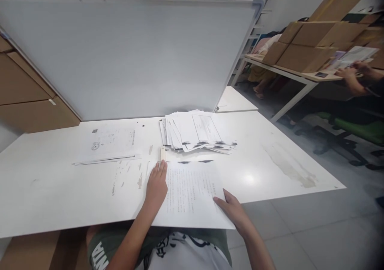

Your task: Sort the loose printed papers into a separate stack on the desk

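Observation:
A printed sheet of paper (189, 194) lies at the table's front edge, with lines of text and dark smudges along its far edge. Flat along the sheet's left edge rests my left hand (157, 184), fingers stretched out. Its fingertips touch the near end of a small beige block-shaped object (163, 154), whose kind I cannot make out. At the sheet's right edge is my right hand (234, 210), thumb over the paper and index finger apart from it. Just beyond the sheet sits an uneven pile of printed papers (198, 130).
More printed sheets (112, 142) lie on the white table (267, 150) to the left. A whiteboard (135, 58) stands along the back. Cardboard boxes (36, 90) are stacked at left. Across the aisle, another person's hands (349, 72) hold papers beside boxes (303, 56).

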